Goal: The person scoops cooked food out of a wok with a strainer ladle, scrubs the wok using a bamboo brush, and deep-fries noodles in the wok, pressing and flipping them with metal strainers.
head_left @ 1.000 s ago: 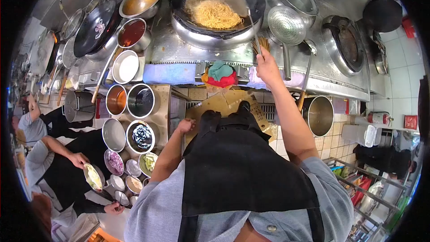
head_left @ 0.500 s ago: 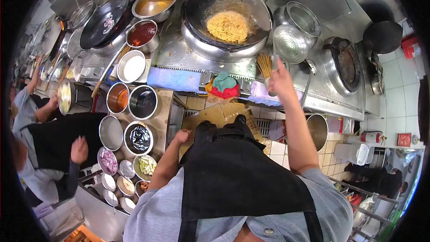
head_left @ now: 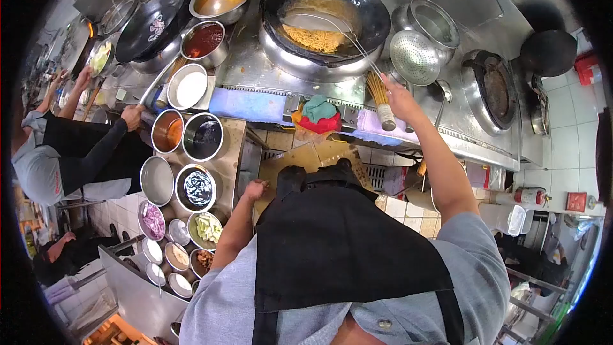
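My right hand [head_left: 401,99] is closed around the handle of a wire strainer [head_left: 366,57] that reaches into a large black wok [head_left: 276,6]. The strainer's round head lies tilted in the wok around yellow noodles [head_left: 314,39], with cloudy liquid [head_left: 329,5] behind them. Just beside this hand, a bamboo wok brush [head_left: 377,89] stands against the stove edge. My left hand [head_left: 254,190] hangs low beside the side counter, its fingers curled in. Whatever it may hold is hidden.
Left of me, a counter holds several pots and bowls of sauces [head_left: 196,188] and chopped vegetables [head_left: 207,230]. A perforated ladle [head_left: 415,57] rests on a pot to the right. A co-worker [head_left: 83,160] stands at the left, gripping a long handle.
The strainer has swung from the wok's right side down to the noodles, now partly covered. My right hand has shifted slightly down. The co-worker's near hand has reached up to a handle.
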Motion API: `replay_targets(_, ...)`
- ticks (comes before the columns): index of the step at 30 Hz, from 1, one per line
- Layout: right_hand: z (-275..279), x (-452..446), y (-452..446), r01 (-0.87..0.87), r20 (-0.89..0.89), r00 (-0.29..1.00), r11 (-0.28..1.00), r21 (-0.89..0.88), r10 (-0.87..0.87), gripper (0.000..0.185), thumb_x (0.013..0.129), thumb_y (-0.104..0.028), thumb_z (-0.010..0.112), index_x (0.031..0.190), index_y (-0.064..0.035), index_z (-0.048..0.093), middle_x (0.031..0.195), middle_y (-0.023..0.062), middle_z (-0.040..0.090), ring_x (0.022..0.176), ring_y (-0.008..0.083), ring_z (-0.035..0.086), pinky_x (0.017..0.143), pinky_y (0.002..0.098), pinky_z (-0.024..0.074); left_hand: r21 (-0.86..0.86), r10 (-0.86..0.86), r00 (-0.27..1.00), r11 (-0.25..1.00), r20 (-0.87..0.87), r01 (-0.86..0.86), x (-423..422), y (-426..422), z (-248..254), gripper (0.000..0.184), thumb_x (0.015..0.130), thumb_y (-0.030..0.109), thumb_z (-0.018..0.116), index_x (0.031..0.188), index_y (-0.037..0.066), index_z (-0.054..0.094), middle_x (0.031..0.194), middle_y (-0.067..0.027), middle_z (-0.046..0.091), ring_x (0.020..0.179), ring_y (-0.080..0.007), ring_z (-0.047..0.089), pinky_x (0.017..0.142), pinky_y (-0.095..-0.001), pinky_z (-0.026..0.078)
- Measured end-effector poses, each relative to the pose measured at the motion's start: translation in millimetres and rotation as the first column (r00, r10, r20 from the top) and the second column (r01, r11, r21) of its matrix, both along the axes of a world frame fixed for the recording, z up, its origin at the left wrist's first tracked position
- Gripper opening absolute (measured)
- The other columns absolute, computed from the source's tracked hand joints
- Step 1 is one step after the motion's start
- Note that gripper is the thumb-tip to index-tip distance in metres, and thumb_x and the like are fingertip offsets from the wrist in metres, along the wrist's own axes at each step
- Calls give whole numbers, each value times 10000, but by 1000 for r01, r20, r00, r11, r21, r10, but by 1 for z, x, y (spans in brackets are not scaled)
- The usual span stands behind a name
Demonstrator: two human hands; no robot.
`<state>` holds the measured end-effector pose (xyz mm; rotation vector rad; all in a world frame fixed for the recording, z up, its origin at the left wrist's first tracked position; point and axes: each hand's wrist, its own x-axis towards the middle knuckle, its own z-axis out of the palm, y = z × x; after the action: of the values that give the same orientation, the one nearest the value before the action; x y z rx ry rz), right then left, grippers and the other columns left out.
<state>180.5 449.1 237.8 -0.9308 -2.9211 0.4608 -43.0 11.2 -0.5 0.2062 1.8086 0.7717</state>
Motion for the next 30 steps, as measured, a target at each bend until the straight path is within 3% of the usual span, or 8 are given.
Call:
replay_targets(2,1,12,-13,13,33,999,999,-42,-11,509,853,-109,389,1340,-114,240,1021,260,505,947,383,499,843,421,395,-68,-118,991,991,-69,113,2,0,-1,225,812,193,523,858,-20,578,654,-46,565,532,-135,501,467,-269,399)
replay_targets(4,7,16,-33,-34,-35,999,999,31,35,501,859,-122,391,1338,-106,243,1007,257,510,950,383,498,845,421,393,22,139,977,989,160,-144,3,-2,-24,214,811,207,521,842,4,581,638,-35,552,522,-132,493,451,-272,389)
replay_targets(10,34,32,-75,22,55,998,1000,-15,-21,510,844,-106,414,1329,-95,260,1016,231,499,885,384,524,770,412,444,5,-136,989,991,56,136,-12,20,-20,230,815,259,513,802,39,575,617,-15,541,507,-124,497,453,-269,390)
replay_targets(16,57,43,-71,98,123,988,995,3,-98,492,811,-63,424,1292,-65,324,966,213,490,877,372,522,768,409,442,4,-107,994,994,37,107,-17,36,-2,232,817,270,510,823,45,565,633,-21,554,489,-123,495,452,-268,389)
replay_targets(19,68,35,-29,85,-186,981,987,135,-59,479,812,-33,408,1284,-85,344,1061,213,485,982,362,478,856,414,388,7,-109,992,994,66,108,-16,35,6,223,820,271,506,829,55,563,632,-21,552,487,-121,493,443,-269,385)
replay_targets(22,136,36,7,53,-24,999,958,280,-49,430,807,-27,431,1235,-76,426,1078,189,516,1009,318,490,874,379,387,-85,-126,990,988,60,131,-17,36,8,211,819,260,509,817,56,560,627,-21,547,484,-121,491,432,-270,378)
replay_targets(25,253,46,3,76,-82,995,982,175,-62,347,790,-58,472,1133,-50,529,1058,155,561,1001,285,519,888,344,382,-37,-98,993,994,65,101,-20,26,-16,216,818,263,510,808,53,560,614,-18,539,471,-121,484,426,-280,377)
replay_targets(30,331,33,11,-39,128,992,976,215,11,337,763,-18,506,1094,-54,560,1022,149,581,922,258,561,811,329,432,-41,-69,998,997,5,69,-11,8,-29,248,817,272,503,796,31,557,618,-47,555,488,-155,513,450,-308,405)
